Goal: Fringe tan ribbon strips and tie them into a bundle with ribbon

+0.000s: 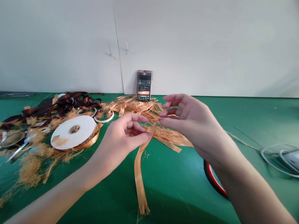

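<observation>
My left hand (pixel 127 134) is curled, and its fingertips pinch the top of an orange satin ribbon strip (pixel 139 172), which hangs down and lies across the green mat (pixel 175 182). My right hand (pixel 187 119) is raised just to the right, fingers apart and slightly curled, with nothing visible in them. It is nearest a pile of frayed orange ribbon strands (pixel 149 115) underneath and behind both hands. The hands are a short gap apart. Part of the pile is hidden by them.
To the left lie a white spool of orange ribbon (pixel 73 132), scissors (pixel 16 147) and tangled dark brown ribbon (pixel 63 104). A phone (pixel 144 86) leans on the white wall (pixel 195 43). A red-and-black ring (pixel 212 178) and a white cable (pixel 276 158) lie to the right.
</observation>
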